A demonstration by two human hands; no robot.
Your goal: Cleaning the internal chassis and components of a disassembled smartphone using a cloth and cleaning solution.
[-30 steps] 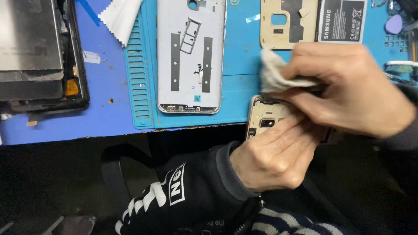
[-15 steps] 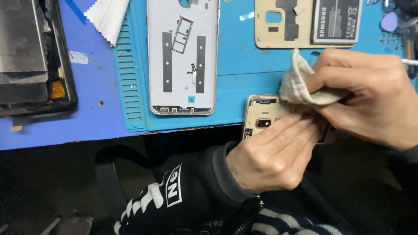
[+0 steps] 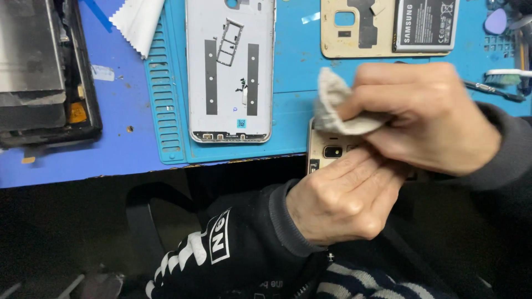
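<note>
- Head view: I see the left hand (image 3: 343, 202) with its fingers (image 3: 360, 169) laid together over the gold phone (image 3: 328, 148), pinning it at the near edge of the desk (image 3: 119, 152).
- The right hand (image 3: 429, 119) has its fingers clamped on a crumpled grey cloth (image 3: 335, 108), just above the left fingers and touching the phone's top near the camera lens.
- I judge the phone could slide off the desk edge toward the lap, since much of it seems to overhang and only the left fingers hold it.
- Hard rubbing could drag grit across the lens and scratch it.
- A wide stroke could carry the right hand into the gold back cover (image 3: 360, 30) and black battery (image 3: 425, 25) beyond its fingers.
</note>
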